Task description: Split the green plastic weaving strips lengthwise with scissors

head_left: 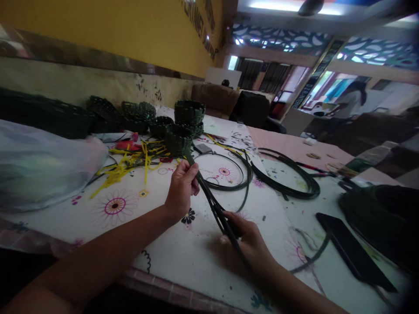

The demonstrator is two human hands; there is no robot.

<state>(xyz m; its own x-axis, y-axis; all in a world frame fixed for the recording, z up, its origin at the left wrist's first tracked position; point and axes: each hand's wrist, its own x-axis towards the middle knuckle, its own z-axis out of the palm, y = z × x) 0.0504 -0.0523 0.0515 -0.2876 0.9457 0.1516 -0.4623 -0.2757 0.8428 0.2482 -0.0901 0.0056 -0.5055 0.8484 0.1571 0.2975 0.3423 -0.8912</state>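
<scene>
Floral oilcloth (193, 257) covers the table. Item: one flat dark green plastic strap (216, 211), ribbed and slit. My left hand (181, 187) curls closed around its upper length; my right hand (245, 242) grips it lower. Beyond the left fingers (189, 172): woven green baskets (190, 112). To their right: coiled strapping (286, 174).

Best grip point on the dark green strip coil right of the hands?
Pinch the dark green strip coil on its near loop, from above on the person's side. It lies flat on the floral table cover, and the loops stand open, so a pinch likely gets under it.
</scene>
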